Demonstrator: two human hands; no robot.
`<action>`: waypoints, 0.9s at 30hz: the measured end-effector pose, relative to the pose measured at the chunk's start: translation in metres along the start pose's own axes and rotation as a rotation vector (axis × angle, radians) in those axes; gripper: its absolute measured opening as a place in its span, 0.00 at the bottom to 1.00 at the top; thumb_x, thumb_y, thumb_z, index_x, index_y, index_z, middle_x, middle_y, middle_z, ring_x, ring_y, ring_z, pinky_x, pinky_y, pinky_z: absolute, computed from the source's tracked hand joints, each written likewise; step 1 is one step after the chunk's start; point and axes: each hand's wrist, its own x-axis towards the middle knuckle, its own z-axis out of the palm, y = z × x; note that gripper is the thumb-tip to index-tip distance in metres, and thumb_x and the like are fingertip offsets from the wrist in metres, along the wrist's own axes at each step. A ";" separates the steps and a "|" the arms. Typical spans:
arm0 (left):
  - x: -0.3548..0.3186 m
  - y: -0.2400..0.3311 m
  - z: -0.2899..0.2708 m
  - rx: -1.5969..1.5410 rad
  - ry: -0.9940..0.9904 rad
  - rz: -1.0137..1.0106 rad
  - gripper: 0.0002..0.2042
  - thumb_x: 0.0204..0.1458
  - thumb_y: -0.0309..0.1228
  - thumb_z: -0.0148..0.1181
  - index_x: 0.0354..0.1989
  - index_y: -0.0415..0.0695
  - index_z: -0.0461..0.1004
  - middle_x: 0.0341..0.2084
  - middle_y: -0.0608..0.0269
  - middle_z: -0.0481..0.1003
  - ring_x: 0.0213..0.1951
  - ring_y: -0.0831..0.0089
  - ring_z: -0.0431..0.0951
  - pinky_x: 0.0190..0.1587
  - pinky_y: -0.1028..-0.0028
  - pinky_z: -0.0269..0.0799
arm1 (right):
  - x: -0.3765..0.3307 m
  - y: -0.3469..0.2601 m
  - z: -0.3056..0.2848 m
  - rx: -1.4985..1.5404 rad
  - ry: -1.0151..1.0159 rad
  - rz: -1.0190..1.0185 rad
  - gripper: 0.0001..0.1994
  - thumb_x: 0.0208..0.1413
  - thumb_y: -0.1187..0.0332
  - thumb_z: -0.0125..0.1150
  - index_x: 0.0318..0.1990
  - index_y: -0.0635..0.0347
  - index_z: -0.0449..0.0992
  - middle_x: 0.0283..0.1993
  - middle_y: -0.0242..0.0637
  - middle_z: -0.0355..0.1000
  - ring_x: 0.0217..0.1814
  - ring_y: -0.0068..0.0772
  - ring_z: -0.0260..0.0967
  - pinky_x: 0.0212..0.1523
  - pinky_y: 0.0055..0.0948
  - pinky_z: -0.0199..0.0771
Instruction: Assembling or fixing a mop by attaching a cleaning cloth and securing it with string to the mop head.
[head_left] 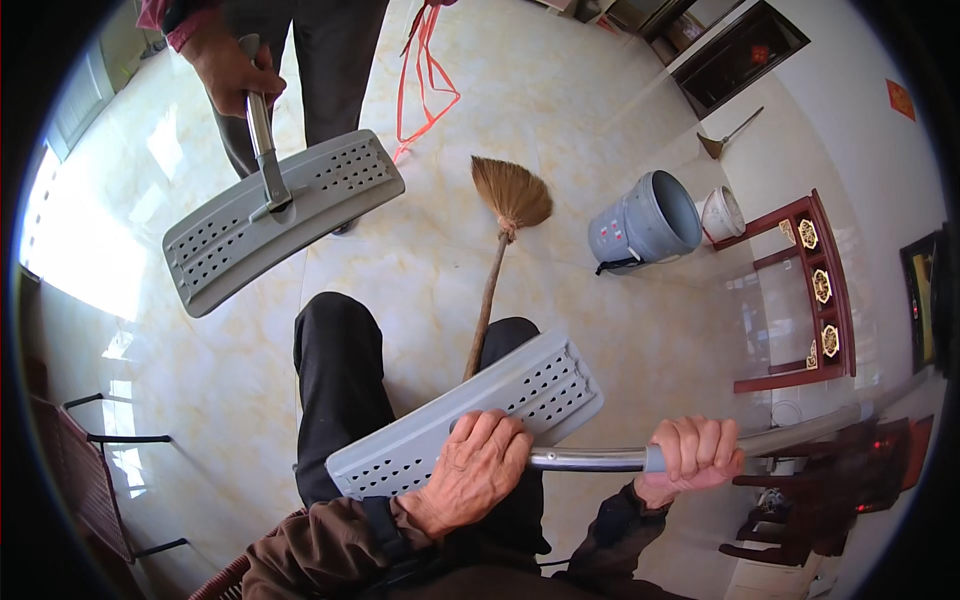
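Note:
A flat mop with a grey perforated head (555, 385) lies across my lap, tilted up to the right. My left hand (478, 472) is closed over the middle of the head, where the pole joins; the joint is hidden under the fingers. My right hand (688, 458) is wrapped around the silver pole (590, 459), just past a grey collar. From there the pole runs on to the right. Beyond my knees, a broom (510, 195) with straw bristles lies on the floor, its wooden handle reaching toward my right knee.
Facing me at the upper left, a person's hand (228, 68) holds a second grey flat mop (285, 220). Red string (428, 75) hangs beside that person. A blue-grey bucket (645, 225) and a smaller white bucket (722, 214) stand right of the broom, near dark red carved furniture (840, 290).

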 end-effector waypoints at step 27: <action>-0.001 -0.012 0.013 0.133 -0.020 0.017 0.16 0.31 0.31 0.70 0.31 0.43 0.74 0.43 0.54 0.67 0.55 0.56 0.67 0.59 0.50 0.60 | -0.021 0.009 0.001 -0.209 0.671 -0.082 0.19 0.70 0.56 0.43 0.25 0.50 0.64 0.17 0.23 0.54 0.10 0.16 0.44 0.11 0.21 0.48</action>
